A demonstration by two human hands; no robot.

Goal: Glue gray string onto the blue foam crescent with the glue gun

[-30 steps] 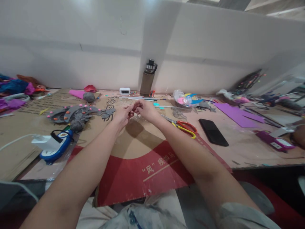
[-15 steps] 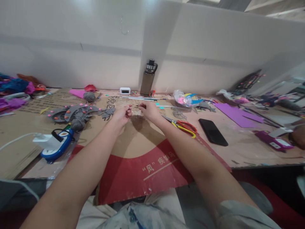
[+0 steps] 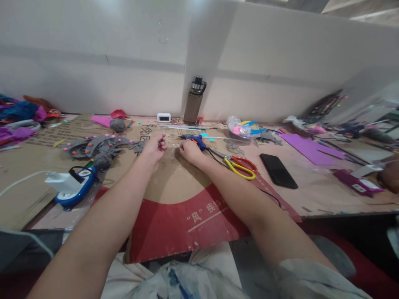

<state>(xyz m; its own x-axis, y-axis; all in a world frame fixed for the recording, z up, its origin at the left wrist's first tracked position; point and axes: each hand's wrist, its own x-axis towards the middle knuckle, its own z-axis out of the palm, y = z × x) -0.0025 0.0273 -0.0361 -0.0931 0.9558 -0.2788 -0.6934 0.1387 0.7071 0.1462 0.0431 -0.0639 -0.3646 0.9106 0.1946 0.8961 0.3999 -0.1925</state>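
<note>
1. Two bare hands reach out over a sheet of cardboard [image 3: 168,187], which lies at the middle of the desk's [image 3: 314,187] near edge; its near part is red with pale lettering.
2. The right hand [image 3: 189,151] is closed around a blue glue gun [image 3: 201,142], above the cardboard's far half, nozzle pointing left.
3. The left hand [image 3: 153,148] is near that nozzle, apart from it, fingers curled in; whether it pinches anything small, I cannot tell.
4. A black cord [image 3: 270,195] shows on both sides of the right forearm.
5. Scissors [image 3: 241,167] with red and yellow handles lie just beside that forearm, at the cardboard's right edge; farther right is a black phone [image 3: 278,171].
6. Beside the left hand, toward the desk's left edge, is a grey ornament [image 3: 96,146] dotted pink and orange.
7. At the desk's far edge stand a bottle [image 3: 193,108] and a small white clock [image 3: 163,118].
</note>
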